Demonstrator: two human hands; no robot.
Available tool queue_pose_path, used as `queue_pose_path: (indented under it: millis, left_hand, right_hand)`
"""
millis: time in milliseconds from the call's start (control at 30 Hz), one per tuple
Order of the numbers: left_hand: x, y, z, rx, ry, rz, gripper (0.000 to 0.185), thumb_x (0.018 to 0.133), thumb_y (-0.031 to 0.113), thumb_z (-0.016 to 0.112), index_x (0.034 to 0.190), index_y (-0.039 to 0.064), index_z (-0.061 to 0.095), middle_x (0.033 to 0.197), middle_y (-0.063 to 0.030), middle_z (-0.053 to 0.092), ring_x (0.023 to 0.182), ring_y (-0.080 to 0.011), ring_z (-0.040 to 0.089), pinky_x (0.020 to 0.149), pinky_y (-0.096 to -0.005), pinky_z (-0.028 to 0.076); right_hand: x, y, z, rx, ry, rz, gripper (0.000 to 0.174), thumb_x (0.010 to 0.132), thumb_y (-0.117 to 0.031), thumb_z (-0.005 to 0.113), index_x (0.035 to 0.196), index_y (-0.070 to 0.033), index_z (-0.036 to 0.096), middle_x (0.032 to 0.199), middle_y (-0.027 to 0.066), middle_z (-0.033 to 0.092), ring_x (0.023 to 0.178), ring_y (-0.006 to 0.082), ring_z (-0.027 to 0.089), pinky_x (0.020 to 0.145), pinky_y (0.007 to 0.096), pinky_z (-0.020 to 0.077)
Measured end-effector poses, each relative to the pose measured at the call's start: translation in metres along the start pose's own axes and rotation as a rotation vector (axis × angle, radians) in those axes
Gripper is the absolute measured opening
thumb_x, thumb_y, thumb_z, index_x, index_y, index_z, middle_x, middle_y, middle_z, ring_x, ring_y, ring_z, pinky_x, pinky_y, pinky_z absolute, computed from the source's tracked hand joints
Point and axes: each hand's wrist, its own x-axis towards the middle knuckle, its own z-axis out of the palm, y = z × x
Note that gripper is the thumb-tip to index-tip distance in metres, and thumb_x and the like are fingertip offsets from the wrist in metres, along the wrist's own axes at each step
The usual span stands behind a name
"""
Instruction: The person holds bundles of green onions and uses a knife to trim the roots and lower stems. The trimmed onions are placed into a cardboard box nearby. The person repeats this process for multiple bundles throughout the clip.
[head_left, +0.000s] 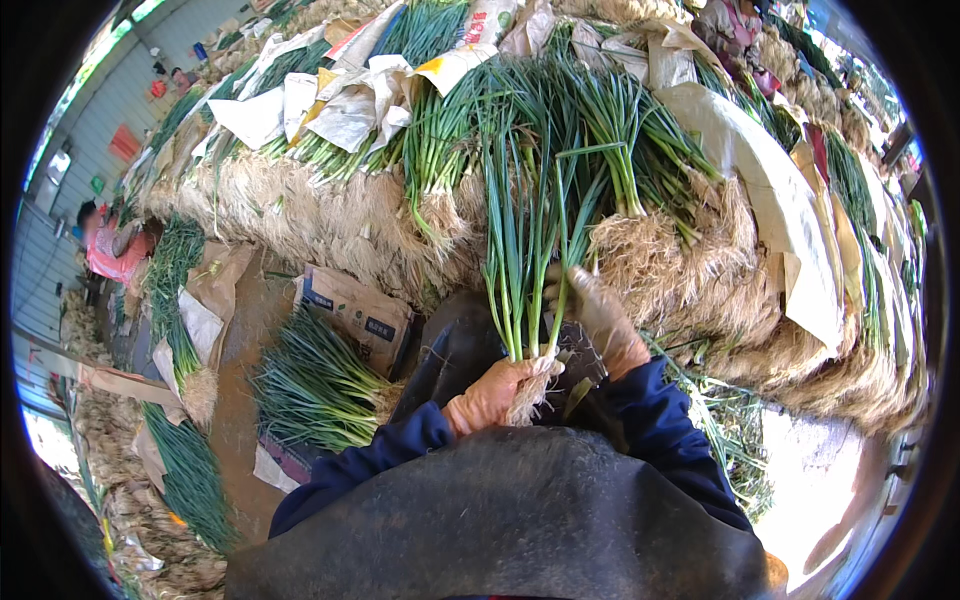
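Note:
In front of my lap, my left hand (501, 391) grips several spring onions (531, 300) just above their pale roots (531, 401). Their long green leaves point away from me, over the pile. My right hand (602, 319), blurred, is beside the rightmost stems; whether its fingers close on a stem cannot be told. Both hands look covered by soiled, peach-coloured gloves. Beyond them lies a large heap of spring onions (442, 142), with dense tan roots facing me. A loose bunch (622, 161) rests on top at the right. My dark apron (510, 510) covers my lap.
To my left, a bunch of spring onions (322, 382) lies by a printed paper sack (358, 311) on the brown floor (240, 450). Pale sheets (757, 172) drape parts of the heap. Leaf scraps (731, 435) litter the right. A person in pink (120, 251) is at far left.

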Motion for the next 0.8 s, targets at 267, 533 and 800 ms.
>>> queue_pose_path:
  millis: [267, 533, 800]
  left_hand:
    - [0.014, 0.0, -0.008, -0.084, -0.11, -0.126, 0.029, 0.1, 0.019, 0.061, 0.125, 0.005, 0.064, 0.093, -0.0025, 0.071, 0.071, -0.0102, 0.063, 0.063, -0.023, 0.053]
    - [-0.002, -0.013, 0.003, 0.0, -0.052, -0.085, 0.027, 0.096, 0.016, 0.066, 0.121, 0.005, 0.064, 0.095, -0.0051, 0.071, 0.076, -0.0102, 0.064, 0.066, -0.0228, 0.053]
    - [0.013, -0.023, -0.007, 0.045, 0.162, 0.237, 0.02, 0.095, 0.008, 0.064, 0.114, 0.001, 0.065, 0.094, -0.0071, 0.07, 0.082, -0.0171, 0.068, 0.076, -0.0298, 0.057]
  right_hand:
    - [-0.057, 0.039, -0.002, 0.175, -0.038, -0.073, 0.036, 0.106, -0.036, 0.052, 0.104, -0.003, 0.068, 0.076, -0.0024, 0.061, 0.068, 0.0096, 0.056, 0.068, 0.0245, 0.0503]
    - [-0.024, 0.008, 0.005, -0.08, 0.119, -0.146, 0.044, 0.106, -0.039, 0.051, 0.109, -0.001, 0.073, 0.068, 0.0014, 0.062, 0.061, 0.012, 0.056, 0.062, 0.0281, 0.0482]
    - [-0.13, 0.009, 0.004, -0.807, -0.217, -0.517, 0.045, 0.098, -0.03, 0.067, 0.062, -0.006, 0.056, 0.05, 0.007, 0.045, 0.043, 0.0166, 0.042, 0.043, 0.038, 0.0363]
